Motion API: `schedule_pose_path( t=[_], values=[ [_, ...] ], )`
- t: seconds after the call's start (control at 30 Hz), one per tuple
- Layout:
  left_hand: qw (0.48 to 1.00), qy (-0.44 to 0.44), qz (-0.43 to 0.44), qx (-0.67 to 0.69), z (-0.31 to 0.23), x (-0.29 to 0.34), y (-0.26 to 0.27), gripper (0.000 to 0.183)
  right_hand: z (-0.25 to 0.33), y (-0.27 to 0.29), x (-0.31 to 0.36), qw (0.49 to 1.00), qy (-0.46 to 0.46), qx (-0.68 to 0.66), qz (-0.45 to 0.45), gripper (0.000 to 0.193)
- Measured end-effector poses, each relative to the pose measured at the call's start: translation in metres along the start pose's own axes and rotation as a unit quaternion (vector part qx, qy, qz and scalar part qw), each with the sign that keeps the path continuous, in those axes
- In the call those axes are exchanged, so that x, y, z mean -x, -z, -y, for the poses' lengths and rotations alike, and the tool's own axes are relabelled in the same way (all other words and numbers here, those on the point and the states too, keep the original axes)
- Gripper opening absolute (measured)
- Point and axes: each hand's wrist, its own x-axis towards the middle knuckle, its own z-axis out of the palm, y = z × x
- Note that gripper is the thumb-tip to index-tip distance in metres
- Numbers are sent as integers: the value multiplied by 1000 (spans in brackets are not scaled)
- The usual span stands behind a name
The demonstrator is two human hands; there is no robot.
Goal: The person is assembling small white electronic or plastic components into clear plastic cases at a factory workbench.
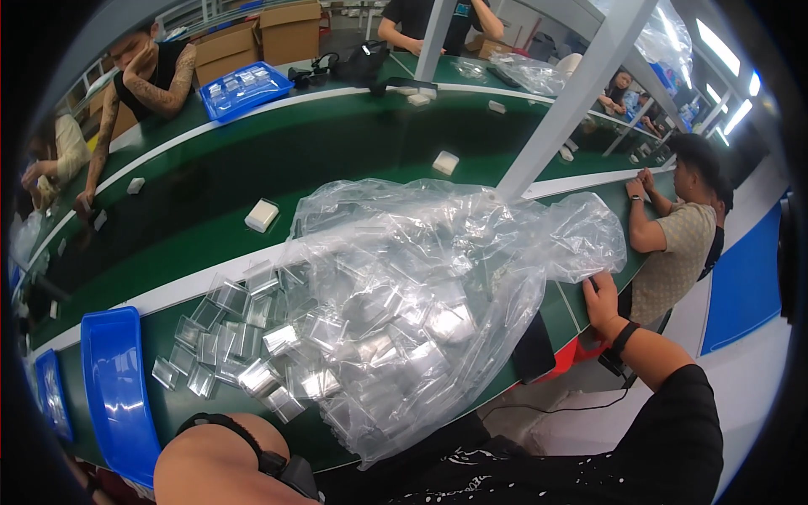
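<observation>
A large clear plastic bag [421, 227] lies across the green bench in front of me, with many clear plastic cases in and under it. More clear plastic cases [223, 337] are spilled in a loose heap to its left. My right hand [602, 305] is at the bag's right end, its fingers closed at the bag's lower edge; the fingertips are partly hidden. My left hand [268, 433], with a black band at the wrist, is bent low at the bench's near edge beside the heap. Its fingers are out of sight.
An empty blue tray [122, 387] stands left of the heap, a smaller blue tray [52, 396] beyond it. White boxes [262, 215] lie on the dark green conveyor belt [353, 139]. A grey post [560, 109] rises behind the bag. Co-workers sit opposite and at right. A dark flat object [534, 349] lies near my right arm.
</observation>
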Motion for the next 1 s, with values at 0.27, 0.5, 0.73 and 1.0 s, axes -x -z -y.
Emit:
schedule_pose_path(
  t=[0.27,0.5,0.73,1.0],
  values=[
    [958,-73,-14,-278,-22,7,-35,43,-3,-2,0,1000,-1,0,-7,22],
    [990,-52,23,-129,-26,11,-33,43,-4,-3,1,1000,4,2,-18,23],
    [999,45,18,-1,-35,8,-15,27,-3,-4,0,1000,6,18,-22,24],
    [976,95,48,187,-37,9,-21,25,-8,-5,0,1000,-3,6,-10,25]
  ],
)
